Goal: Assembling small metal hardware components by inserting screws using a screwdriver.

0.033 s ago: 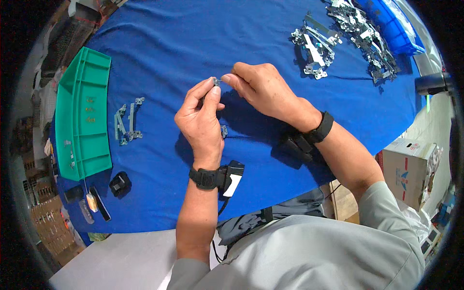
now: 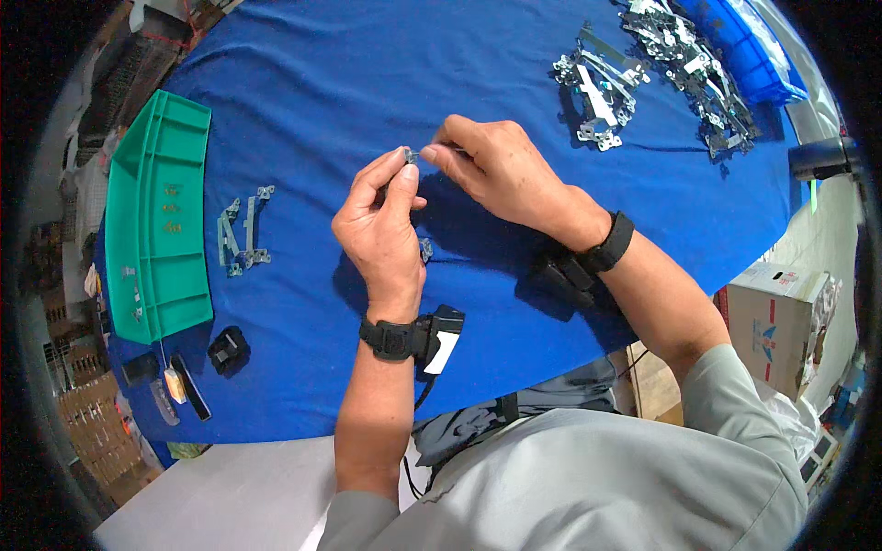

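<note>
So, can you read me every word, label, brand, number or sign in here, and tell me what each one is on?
No words or numbers can be read clearly.
Cardboard box: red and blue print with a wing-like emblem; any lettering is too small and blurred.
Green tray: no writing visible.
Black wrist device: a plain white patch, no legible text.
Small metal part in the left hand: too small to tell.

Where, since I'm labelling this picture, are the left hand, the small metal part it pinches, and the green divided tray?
Left hand (image 2: 382, 230): head view, middle of the hand.
Small metal part (image 2: 412, 157): head view, its exposed portion.
Green divided tray (image 2: 178, 274): head view, bare compartment floor.
</note>
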### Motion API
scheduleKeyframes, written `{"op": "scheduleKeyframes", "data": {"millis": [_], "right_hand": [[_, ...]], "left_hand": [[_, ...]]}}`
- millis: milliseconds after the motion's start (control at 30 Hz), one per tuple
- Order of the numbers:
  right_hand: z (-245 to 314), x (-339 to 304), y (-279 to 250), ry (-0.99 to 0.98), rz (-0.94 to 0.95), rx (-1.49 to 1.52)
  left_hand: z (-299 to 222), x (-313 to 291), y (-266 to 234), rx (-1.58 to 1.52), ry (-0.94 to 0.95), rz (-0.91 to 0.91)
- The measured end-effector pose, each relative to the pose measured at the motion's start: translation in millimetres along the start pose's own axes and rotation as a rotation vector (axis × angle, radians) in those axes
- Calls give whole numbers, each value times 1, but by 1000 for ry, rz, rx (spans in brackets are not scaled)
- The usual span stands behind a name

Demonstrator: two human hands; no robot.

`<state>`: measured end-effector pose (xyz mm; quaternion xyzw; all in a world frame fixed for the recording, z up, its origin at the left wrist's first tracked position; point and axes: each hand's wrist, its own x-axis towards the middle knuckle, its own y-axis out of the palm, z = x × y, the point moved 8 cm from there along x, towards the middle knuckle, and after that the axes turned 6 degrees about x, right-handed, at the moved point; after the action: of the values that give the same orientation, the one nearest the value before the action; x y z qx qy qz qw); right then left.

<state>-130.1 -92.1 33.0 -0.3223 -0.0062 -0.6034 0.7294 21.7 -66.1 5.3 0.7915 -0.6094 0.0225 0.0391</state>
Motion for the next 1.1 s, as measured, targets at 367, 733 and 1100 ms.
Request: {"op": "scheduleKeyframes", "data": {"millis": [367, 733, 1100], "right_hand": [[-2, 3, 2, -19, 19, 2], [-12, 2, 7, 79, 125, -102], [3, 2, -4, -72, -25, 77]], "left_hand": [[2, 4, 0, 6, 13, -17], [0, 3, 2, 6, 8, -10], [1, 3, 1, -6, -1, -29]]}}
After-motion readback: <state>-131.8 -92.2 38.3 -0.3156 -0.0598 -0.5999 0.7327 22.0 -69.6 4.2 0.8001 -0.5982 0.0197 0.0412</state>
